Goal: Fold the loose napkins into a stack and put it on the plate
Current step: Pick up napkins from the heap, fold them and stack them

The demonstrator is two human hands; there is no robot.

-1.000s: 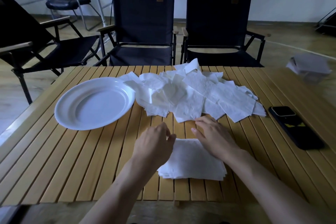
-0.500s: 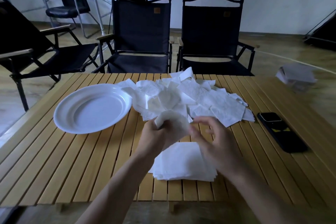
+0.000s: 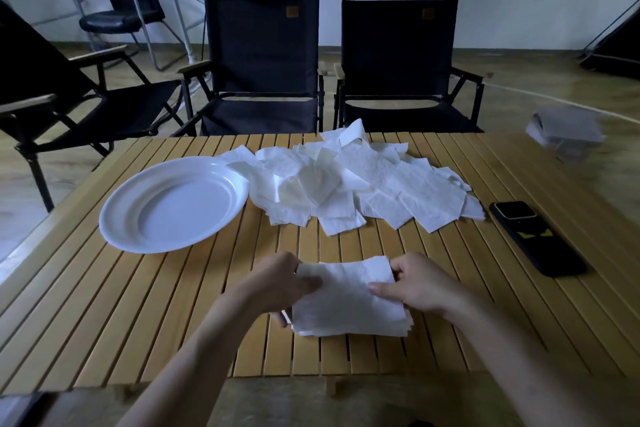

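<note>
**Ann:** What are the two hands doing?

**Ben:** The left hand pinches one side of a napkin. The right hand pinches the other side. They hold it stretched out between them.

**Ann:** Why so flat?

**Ben:** I think so it folds neat, with no bumps. It hangs right over the stack, so it can go straight on top.

**Ann:** Where is the stack?

**Ben:** On the table, close to the person, just under the hands.

**Ann:** And the plate?

**Ben:** Farther off on the left. The stack is not on it yet.

**Ann:** Are there more napkins?

**Ben:** Yes, a big loose pile lies behind the hands, just beside the plate. Lots left to fold, I guess. A phone lies off to the right, out of the way.
</note>
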